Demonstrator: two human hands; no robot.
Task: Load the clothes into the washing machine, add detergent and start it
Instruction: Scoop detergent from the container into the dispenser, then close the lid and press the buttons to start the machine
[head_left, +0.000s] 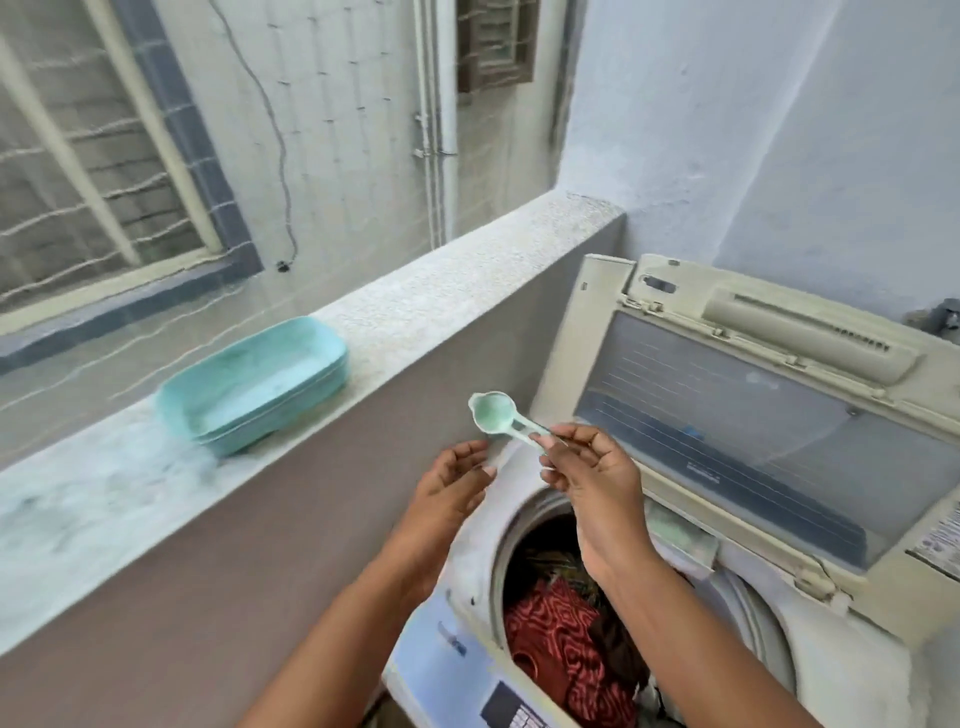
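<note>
A top-loading washing machine (737, 613) stands in the corner against the pale blue wall (779, 130), its lid (753, 415) raised and leaning back, so the round drum opening faces up. To its left runs a long speckled stone ledge (415, 291), with a barred window (93, 156) beyond it. Inside the drum lie the clothes (561, 639), a red patterned cloth on top with darker pieces beside it. On the ledge, well apart from the machine, sits an open turquoise plastic box (254, 384), tilted a little in the blurred view; whether it holds detergent cannot be told. Above the drum's left rim the right hand (597, 467) pinches the handle of a small pale green scoop (493, 413), bowl pointing up and left toward the ledge; the bowl looks pale inside, its filling unclear. The left hand (452, 483) hovers just beside it, fingers loosely curved, palm turned inward, holding nothing.
</note>
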